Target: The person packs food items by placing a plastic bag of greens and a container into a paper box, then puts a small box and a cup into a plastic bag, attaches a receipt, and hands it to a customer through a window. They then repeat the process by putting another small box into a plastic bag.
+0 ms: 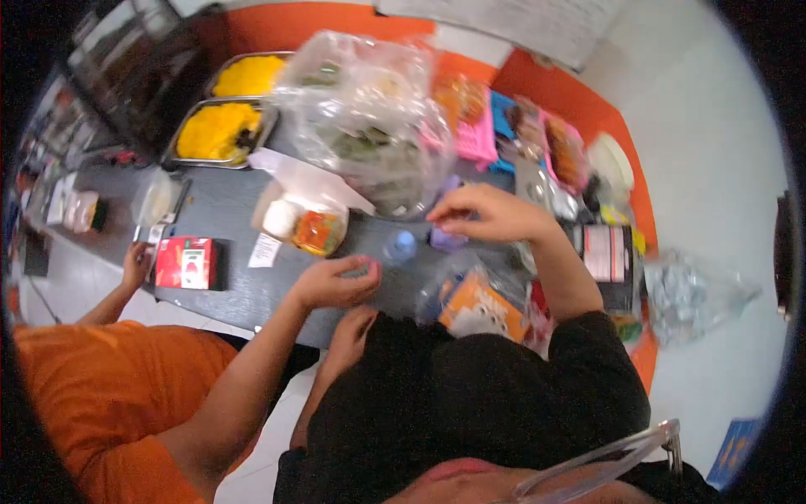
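My right hand (487, 212) reaches over the table with fingers bent together, above a purple item (449, 241) blurred beneath it. Whatever is between the fingers, if anything, cannot be made out. Low at the table edge, against my black shirt, is my left hand (353, 332), its fingers mostly hidden. A small blue-capped bottle (401, 246) stands left of my right hand. Farther left, an open paper box (294, 189) holds a white round piece and orange-and-green food (319, 231). Just in front of it hovers a co-worker's hand (340, 281).
Two metal trays of yellow food (222, 130) and a large clear bag of greens (369, 126) are at the back. Pink and blue baskets (477, 147) stand right. An orange packet (483, 307) lies nearby. The co-worker's other hand (136, 265) is beside a red box (186, 263).
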Available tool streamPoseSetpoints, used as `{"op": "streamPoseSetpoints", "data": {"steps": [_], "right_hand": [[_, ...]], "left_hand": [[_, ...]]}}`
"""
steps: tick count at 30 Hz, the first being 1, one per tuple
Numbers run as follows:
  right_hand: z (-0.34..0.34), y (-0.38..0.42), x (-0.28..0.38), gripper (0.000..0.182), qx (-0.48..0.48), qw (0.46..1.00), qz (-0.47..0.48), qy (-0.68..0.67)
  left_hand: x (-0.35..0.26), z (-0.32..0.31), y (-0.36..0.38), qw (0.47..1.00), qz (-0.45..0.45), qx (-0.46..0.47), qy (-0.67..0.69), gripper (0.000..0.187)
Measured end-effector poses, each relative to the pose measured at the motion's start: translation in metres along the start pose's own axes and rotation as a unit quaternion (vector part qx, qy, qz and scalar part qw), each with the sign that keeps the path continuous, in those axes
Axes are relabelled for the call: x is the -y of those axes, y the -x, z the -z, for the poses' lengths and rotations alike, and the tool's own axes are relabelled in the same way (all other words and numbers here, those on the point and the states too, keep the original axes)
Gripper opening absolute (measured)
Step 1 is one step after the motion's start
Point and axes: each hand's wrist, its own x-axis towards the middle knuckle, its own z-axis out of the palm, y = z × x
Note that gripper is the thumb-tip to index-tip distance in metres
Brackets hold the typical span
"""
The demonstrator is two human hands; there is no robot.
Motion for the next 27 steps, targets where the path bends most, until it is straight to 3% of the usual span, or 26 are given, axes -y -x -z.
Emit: {"op": "streamPoseSetpoints", "data": {"steps": [2, 6, 8, 9, 10, 12, 13, 14, 16, 17, 18, 19, 20, 21, 22, 23, 25, 27], "right_hand": [[-0.017, 0.064, 0.021, 0.034, 0.015, 0.996, -0.079, -0.041], [-0.079, 0.156, 0.032, 0.041, -0.074, 0.986, -0.147, 0.024], [-0.115, 0.179, 0.044, 0.053, -0.196, 0.898, -0.326, 0.220], [-0.131, 0.189, 0.043, 0.064, -0.206, 0.874, -0.362, 0.252], [-0.142, 0.198, 0.043, 0.064, -0.209, 0.872, -0.370, 0.244], [-0.158, 0.212, 0.046, 0.068, -0.303, 0.805, -0.455, 0.231], [-0.160, 0.217, 0.054, 0.069, -0.308, 0.760, -0.485, 0.303], [-0.162, 0.228, 0.052, 0.069, -0.308, 0.759, -0.491, 0.296], [-0.166, 0.259, 0.041, 0.056, -0.246, 0.758, -0.604, 0.029], [-0.171, 0.272, 0.041, 0.039, -0.234, 0.811, -0.516, 0.149], [-0.173, 0.282, 0.039, 0.039, -0.235, 0.811, -0.515, 0.148], [-0.171, 0.290, 0.038, 0.032, -0.273, 0.840, -0.469, 0.023], [-0.169, 0.294, 0.036, 0.027, -0.305, 0.852, -0.413, -0.102], [-0.173, 0.294, 0.030, 0.027, -0.305, 0.852, -0.413, -0.107], [-0.179, 0.289, 0.021, 0.023, -0.395, 0.834, -0.339, -0.182], [-0.181, 0.283, 0.013, 0.019, -0.478, 0.800, -0.260, -0.253], [-0.160, 0.269, 0.006, 0.014, -0.507, 0.774, -0.263, -0.274], [-0.119, 0.258, 0.029, 0.013, -0.568, 0.695, -0.187, -0.398]], "left_hand": [[-0.026, -0.007, -0.012, 0.993, -0.113, 0.014, -0.027, 0.008], [-0.051, -0.034, -0.027, 0.980, -0.174, 0.093, -0.014, 0.011], [-0.069, -0.057, -0.032, 0.968, -0.237, -0.005, -0.081, 0.023], [-0.073, -0.066, -0.040, 0.944, -0.294, -0.007, -0.147, 0.036], [-0.079, -0.075, -0.041, 0.945, -0.293, 0.004, -0.147, 0.036], [-0.111, -0.092, -0.043, 0.906, -0.313, -0.048, -0.279, 0.038], [-0.114, -0.101, -0.046, 0.907, -0.312, -0.039, -0.280, 0.038], [-0.116, -0.111, -0.050, 0.910, -0.281, -0.062, -0.300, 0.037], [-0.115, -0.119, -0.051, 0.910, -0.248, -0.080, -0.322, 0.036], [-0.114, -0.115, -0.052, 0.934, -0.147, 0.016, -0.326, 0.031], [-0.115, -0.113, -0.052, 0.939, -0.043, 0.109, -0.325, 0.026], [-0.117, -0.110, -0.043, 0.953, -0.071, 0.102, -0.276, 0.013], [-0.121, -0.106, -0.034, 0.952, -0.071, 0.103, -0.279, 0.013], [-0.123, -0.102, -0.025, 0.988, -0.059, 0.092, -0.108, 0.010], [-0.126, -0.097, -0.018, 0.994, -0.044, 0.077, 0.065, 0.009], [-0.134, -0.093, -0.017, 0.994, -0.040, 0.078, 0.061, 0.009], [-0.154, -0.088, -0.019, 0.993, -0.083, 0.037, 0.077, 0.011], [-0.169, -0.091, -0.013, 0.982, -0.125, 0.005, 0.141, 0.010]]}}
